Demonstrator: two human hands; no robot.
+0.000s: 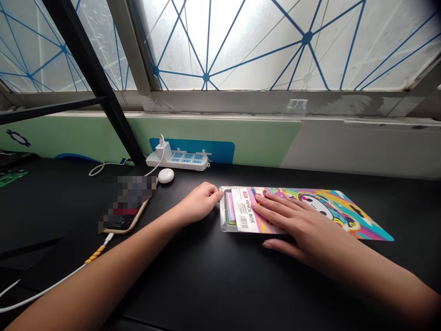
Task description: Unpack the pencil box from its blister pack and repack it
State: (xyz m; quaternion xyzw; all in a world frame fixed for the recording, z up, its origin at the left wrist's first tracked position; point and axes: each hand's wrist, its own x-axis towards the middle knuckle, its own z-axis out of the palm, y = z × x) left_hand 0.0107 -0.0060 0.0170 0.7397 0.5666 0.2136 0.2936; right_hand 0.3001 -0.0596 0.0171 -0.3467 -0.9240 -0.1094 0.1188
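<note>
Below the wide window [255, 46] with blue lines, and against a green and grey wall [258, 133], there is your black desk [206, 276]. A black frame [87, 69] rises slanted at the left. Right of the desk's middle, the pencil box package [319, 204] lies flat, its colourful card reaching rightward and its clear plastic part at the left end. Farther back, by the wall, you have a white power strip [188, 159]. Your right hand [299, 220] is laid over the package, palm down: the fingers are extended upon the card, and the thumb is spread apart from them, past the near edge. Your left hand [200, 202] has curled fingers, with its thumb at the left end of the package; whether it pinches this edge, one cannot tell. To the left of it, a phone [132, 207] lies with a cable [51, 287] in its near end. Smallest are a white adapter [163, 151], plugged in the power strip, and a white rounded case [166, 175], close to the phone's far end.
</note>
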